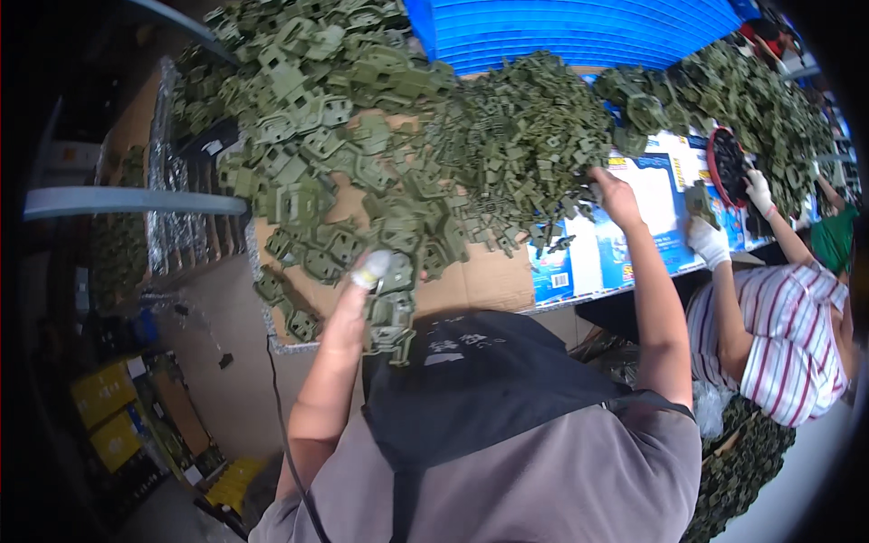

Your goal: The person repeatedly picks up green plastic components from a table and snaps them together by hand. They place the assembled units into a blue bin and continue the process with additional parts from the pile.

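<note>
My left hand (369,274), with white covering on its fingers, grips an olive-green moulded plastic part (391,312) at the table's front edge. That part is broad and has cut-outs. Out to the right, my right hand (617,197) is at the edge of a heap of small green plastic pieces (525,127). Its fingers are curled in, and whatever lies between them is hidden. Larger green plastic parts (308,118) are piled beyond my left hand, with several lying loose on the cardboard (480,279) beside it.
At the right, a co-worker in a striped shirt (769,335) and white gloves holds a green part (700,201) near a red-rimmed basket (725,167). A blue corrugated bin (579,32) stands behind the heaps. A grey metal bar (136,201) juts in from the left.
</note>
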Demonstrator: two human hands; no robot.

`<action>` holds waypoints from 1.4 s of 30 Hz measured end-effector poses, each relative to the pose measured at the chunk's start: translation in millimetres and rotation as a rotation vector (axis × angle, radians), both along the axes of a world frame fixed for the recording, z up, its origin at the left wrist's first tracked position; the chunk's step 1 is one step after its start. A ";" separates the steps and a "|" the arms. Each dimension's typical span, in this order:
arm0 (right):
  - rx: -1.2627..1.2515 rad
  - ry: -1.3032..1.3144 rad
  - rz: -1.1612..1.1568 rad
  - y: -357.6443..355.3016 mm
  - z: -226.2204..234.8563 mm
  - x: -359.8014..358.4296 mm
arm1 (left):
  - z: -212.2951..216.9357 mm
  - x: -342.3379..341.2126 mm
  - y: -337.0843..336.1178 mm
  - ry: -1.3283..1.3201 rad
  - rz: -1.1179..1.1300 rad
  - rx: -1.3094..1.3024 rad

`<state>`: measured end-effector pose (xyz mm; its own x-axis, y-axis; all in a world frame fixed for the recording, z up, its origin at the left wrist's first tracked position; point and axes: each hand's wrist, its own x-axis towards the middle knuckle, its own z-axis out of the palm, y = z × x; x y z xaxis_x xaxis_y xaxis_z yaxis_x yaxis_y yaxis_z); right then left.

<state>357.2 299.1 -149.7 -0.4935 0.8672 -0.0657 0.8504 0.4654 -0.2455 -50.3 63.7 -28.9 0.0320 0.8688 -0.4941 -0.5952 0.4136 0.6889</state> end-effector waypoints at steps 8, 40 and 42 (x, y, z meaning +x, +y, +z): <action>-0.948 1.151 0.104 -134.2 132.6 -149.3 | -15.9 1.3 5.3 0.189 -0.294 -0.044; -0.289 0.631 0.500 -174.7 109.0 -173.8 | 17.7 17.2 -12.9 0.484 -0.544 0.310; -0.306 0.597 0.466 -173.1 109.8 -170.4 | 3.2 9.0 -8.9 0.474 -0.589 0.216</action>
<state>186.8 126.0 -40.0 -0.8257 0.5507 0.1222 0.2716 0.5779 -0.7696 -41.3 54.8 -25.7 0.3450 0.8527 -0.3922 0.0581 0.3977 0.9157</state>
